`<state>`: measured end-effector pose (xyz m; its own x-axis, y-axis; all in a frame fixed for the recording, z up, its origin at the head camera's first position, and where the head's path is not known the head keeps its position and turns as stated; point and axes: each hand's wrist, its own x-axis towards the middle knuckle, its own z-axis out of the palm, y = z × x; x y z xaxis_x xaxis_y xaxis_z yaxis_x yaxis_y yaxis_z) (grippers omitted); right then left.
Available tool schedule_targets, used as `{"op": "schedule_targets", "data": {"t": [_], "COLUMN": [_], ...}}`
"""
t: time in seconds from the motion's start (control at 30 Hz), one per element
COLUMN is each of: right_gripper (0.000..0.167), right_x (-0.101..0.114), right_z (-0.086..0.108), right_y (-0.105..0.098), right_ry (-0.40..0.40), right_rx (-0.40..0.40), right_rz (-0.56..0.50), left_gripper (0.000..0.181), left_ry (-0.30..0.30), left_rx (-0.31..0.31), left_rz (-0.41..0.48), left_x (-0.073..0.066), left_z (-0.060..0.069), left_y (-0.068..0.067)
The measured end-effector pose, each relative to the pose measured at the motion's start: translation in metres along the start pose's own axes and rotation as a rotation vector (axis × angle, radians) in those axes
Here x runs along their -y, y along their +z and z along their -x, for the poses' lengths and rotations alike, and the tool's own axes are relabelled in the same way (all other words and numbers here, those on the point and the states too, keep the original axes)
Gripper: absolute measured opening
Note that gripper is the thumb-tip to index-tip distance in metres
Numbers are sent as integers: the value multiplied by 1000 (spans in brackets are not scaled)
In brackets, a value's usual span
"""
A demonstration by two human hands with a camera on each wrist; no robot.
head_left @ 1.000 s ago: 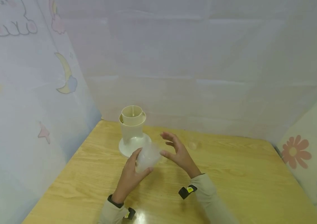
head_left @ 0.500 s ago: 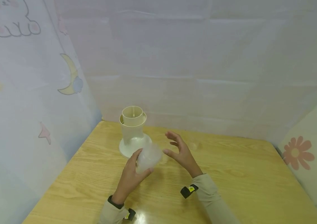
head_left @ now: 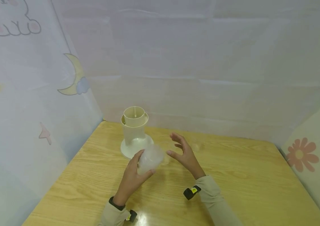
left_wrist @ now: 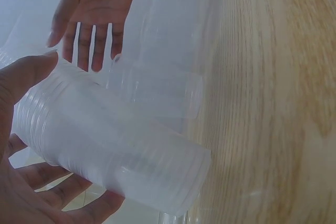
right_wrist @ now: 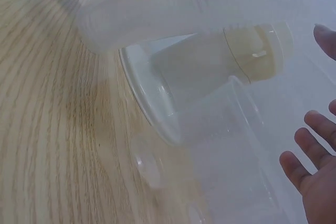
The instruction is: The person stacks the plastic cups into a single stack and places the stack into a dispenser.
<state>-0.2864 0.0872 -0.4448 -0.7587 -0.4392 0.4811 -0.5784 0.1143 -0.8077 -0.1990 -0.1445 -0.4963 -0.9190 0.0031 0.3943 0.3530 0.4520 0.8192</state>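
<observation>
My left hand (head_left: 131,177) grips a stack of nested clear plastic cups (left_wrist: 115,135), thumb on one side and fingers on the other. In the left wrist view the stack lies tilted across the palm. My right hand (head_left: 186,157) is held to the right of the stack, apart from it, with fingers spread and nothing between them. Clear plastic cups stand on the table around the hands; one upright cup (right_wrist: 226,145) shows in the right wrist view beside the right fingers, and another clear cup (right_wrist: 147,163) is partly visible near it.
Behind the left hand stands a cream cylindrical holder (head_left: 134,133) with a round base and an inner ring at its top. The wooden table (head_left: 233,188) ends at a pale cloth backdrop (head_left: 177,62). More cloth hangs at both sides.
My right hand has drawn slightly to the right, away from the stack of cups. My left hand keeps its grip and stays nearly in place.
</observation>
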Motion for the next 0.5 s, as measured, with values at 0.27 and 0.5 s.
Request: {"op": "schedule_targets", "data": {"t": [0.27, 0.5], "right_gripper": [72, 72], "right_x": [-8, -11], "right_z": [3, 5], "right_y": [1, 2], "right_ry": [54, 91], "right_rx": [-9, -15], "right_rz": [-2, 3], "left_gripper": [83, 82], "left_ry": [23, 32], "left_rx": [1, -5], "left_rz": [-9, -14], "left_x": [2, 1], "left_z": [0, 0], "left_y": [0, 0]}}
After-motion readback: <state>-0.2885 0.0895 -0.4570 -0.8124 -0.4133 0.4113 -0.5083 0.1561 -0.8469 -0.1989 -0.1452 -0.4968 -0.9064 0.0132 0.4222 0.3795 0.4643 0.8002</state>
